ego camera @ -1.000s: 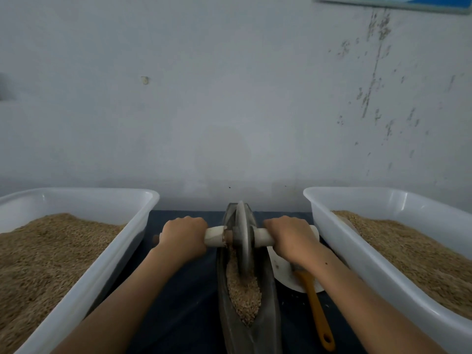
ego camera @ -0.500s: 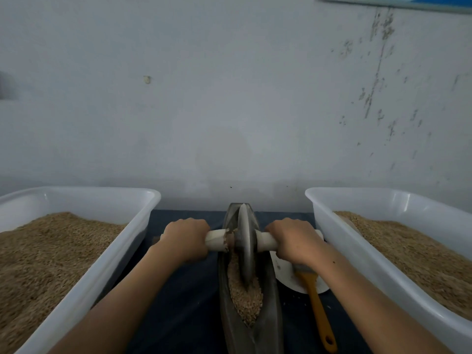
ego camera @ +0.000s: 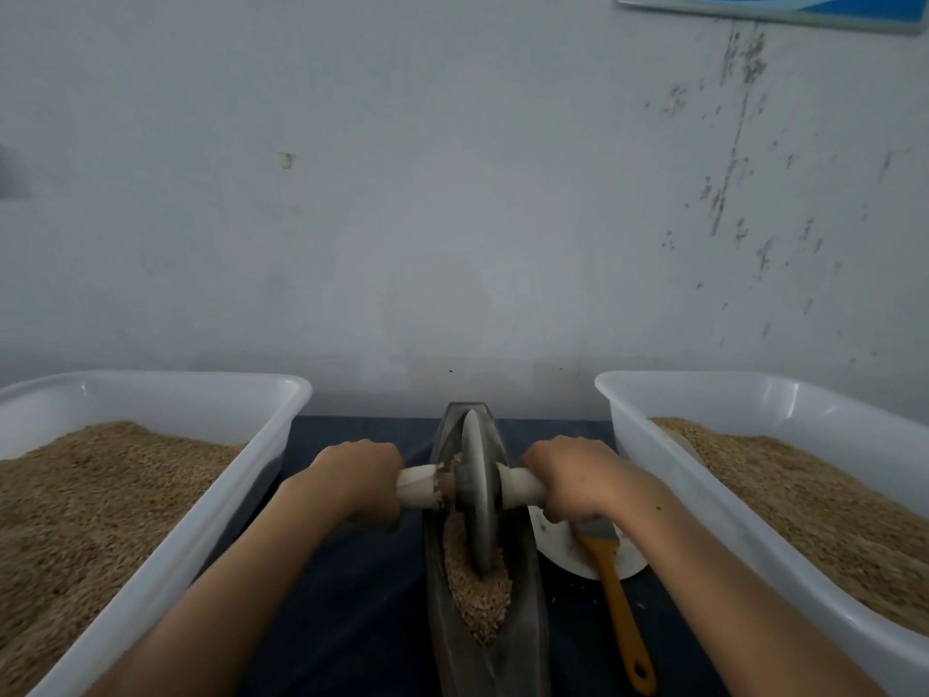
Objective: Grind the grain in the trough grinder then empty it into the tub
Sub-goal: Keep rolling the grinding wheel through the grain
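I'm mid-grind: my left hand [ego camera: 359,477] and right hand [ego camera: 573,477] each grip the roller handle [ego camera: 417,487], fingers curled tight, the wheel [ego camera: 475,495] standing in the trough grinder [ego camera: 523,641]. The grain [ego camera: 477,591] looks whole; emptying into a tub [ego camera: 704,394] remains

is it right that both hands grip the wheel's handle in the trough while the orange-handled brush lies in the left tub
Not quite. Both hands, left hand and right hand, do grip the handle of the wheel in the trough, but the head view shows the brush lying on the table beside the right tub.
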`<state>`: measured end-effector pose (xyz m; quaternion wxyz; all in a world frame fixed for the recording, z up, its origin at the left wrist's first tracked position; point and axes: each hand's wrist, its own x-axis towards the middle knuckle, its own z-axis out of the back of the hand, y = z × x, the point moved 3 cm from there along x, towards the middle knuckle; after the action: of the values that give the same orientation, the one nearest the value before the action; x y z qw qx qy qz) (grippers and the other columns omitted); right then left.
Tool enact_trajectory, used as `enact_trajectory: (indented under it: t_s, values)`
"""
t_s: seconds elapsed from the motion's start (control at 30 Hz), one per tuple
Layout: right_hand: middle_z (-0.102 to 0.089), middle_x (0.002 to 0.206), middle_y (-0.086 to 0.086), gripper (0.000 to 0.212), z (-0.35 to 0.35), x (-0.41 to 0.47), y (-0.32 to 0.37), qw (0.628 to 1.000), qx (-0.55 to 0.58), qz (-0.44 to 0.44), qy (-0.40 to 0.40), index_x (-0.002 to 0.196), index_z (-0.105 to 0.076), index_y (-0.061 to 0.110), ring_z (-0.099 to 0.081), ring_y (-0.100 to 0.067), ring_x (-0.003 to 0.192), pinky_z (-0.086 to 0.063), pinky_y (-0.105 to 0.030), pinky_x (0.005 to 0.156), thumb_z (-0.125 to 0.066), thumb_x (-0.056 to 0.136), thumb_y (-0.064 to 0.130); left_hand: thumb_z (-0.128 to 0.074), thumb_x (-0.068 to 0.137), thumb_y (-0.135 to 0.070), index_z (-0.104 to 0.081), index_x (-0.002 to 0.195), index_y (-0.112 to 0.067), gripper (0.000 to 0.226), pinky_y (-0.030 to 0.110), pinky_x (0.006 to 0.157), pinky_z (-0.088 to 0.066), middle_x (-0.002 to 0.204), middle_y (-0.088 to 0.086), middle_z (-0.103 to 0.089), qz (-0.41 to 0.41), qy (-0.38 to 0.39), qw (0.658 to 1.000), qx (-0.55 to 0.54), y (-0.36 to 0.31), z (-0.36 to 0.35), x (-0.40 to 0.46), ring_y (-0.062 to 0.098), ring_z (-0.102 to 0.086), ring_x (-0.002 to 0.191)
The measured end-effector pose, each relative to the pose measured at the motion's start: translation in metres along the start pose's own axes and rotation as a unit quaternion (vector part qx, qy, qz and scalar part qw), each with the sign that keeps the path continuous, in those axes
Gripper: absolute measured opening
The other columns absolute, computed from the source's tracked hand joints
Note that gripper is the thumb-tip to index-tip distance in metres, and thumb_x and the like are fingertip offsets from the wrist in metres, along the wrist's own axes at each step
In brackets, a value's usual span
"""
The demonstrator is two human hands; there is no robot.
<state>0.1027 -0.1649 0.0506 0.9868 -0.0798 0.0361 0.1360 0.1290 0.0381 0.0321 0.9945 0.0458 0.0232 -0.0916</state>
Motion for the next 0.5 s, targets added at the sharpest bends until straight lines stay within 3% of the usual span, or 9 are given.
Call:
enact_trajectory:
  t_s: [0.1, 0.17, 0.4, 0.5]
  values:
    - [-0.058, 0.093, -0.002, 0.032, -0.001, -0.002, -0.003, 0.999, 0.027, 0.002, 0.045, 0.114, -0.058, 0.016, -0.058, -0.018, 0.082, -0.042, -0.026, 0.064, -0.067, 0.083, 0.015, -0.074, 0.071, -0.037, -0.058, 0.113, -0.021, 0.048, 0.028, 0.067, -0.041, 0.094, -0.002, -0.064, -0.004, 0.017, 1.000, 0.003, 0.000, 0.001, 0.000, 0.015, -0.055, 0.077]
    - [-0.058, 0.091, -0.002, 0.030, -0.002, 0.000, -0.002, 0.999, 0.029, -0.005, 0.034, 0.112, -0.058, 0.016, -0.058, -0.019, 0.081, -0.041, -0.026, 0.063, -0.066, 0.083, 0.014, -0.073, 0.072, -0.037, -0.058, 0.111, -0.021, 0.044, 0.028, 0.066, -0.040, 0.086, -0.004, -0.059, 0.001, -0.003, 1.000, 0.011, -0.001, 0.001, 0.000, 0.015, -0.054, 0.075]
    - [-0.064, 0.104, -0.002, 0.023, -0.008, 0.011, 0.000, 0.987, 0.007, -0.043, -0.152, 0.109, -0.053, 0.021, -0.060, -0.023, 0.095, -0.037, -0.031, 0.072, -0.054, 0.089, 0.010, -0.057, 0.084, -0.029, -0.055, 0.104, -0.025, 0.020, 0.029, 0.067, -0.035, 0.095, -0.004, -0.059, 0.019, -0.187, 0.982, -0.002, -0.005, 0.001, 0.003, 0.015, -0.053, 0.081]
    - [-0.064, 0.102, 0.000, 0.019, -0.011, 0.012, -0.002, 0.981, 0.027, -0.043, -0.185, 0.106, -0.051, 0.023, -0.060, -0.021, 0.092, -0.040, -0.031, 0.073, -0.054, 0.091, 0.013, -0.057, 0.086, -0.030, -0.054, 0.103, -0.026, 0.018, 0.029, 0.067, -0.035, 0.095, -0.004, -0.060, 0.013, -0.220, 0.975, -0.002, -0.007, 0.000, 0.003, 0.016, -0.056, 0.084]
